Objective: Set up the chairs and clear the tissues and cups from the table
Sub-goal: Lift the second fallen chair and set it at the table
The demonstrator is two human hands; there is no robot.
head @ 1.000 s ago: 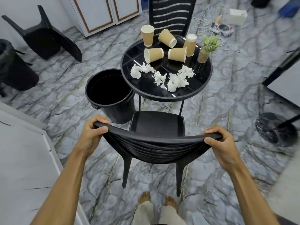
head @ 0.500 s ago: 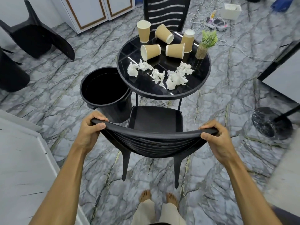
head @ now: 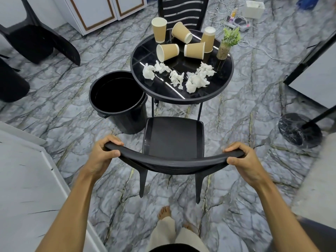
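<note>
Step in hand: chair setup, near side of the table. My left hand point(head: 101, 157) and right hand point(head: 244, 161) each wrap one end of the top rail of the black chair point(head: 172, 137); fingers curled over the front edge, thumbs pressed to the rail from my side. The chair stands upright with its rear legs on the marble floor, seat facing the round black table point(head: 214, 95), front edge of the seat just short of the table's legs.

Other chairs: a slat-backed one point(head: 182, 11) upright on the far side of the table; one tipped over point(head: 41, 40) on the floor at far left, well apart. Judged not yet set up.

On the table: five paper cups, two standing upright point(head: 159, 30), one upturned and two on their sides point(head: 168, 52), plus crumpled tissues point(head: 197, 80) scattered nearer me and a small potted plant point(head: 227, 44). None cleared yet. The open black bin point(head: 116, 99) stands on the floor touching the table's left edge.

Next move, as I judge it: settle this chair square to the table, let go both hands, then fetch the tipped chair. Clearing the tissues and cups into the bin follows; the plant probably stays.
</note>
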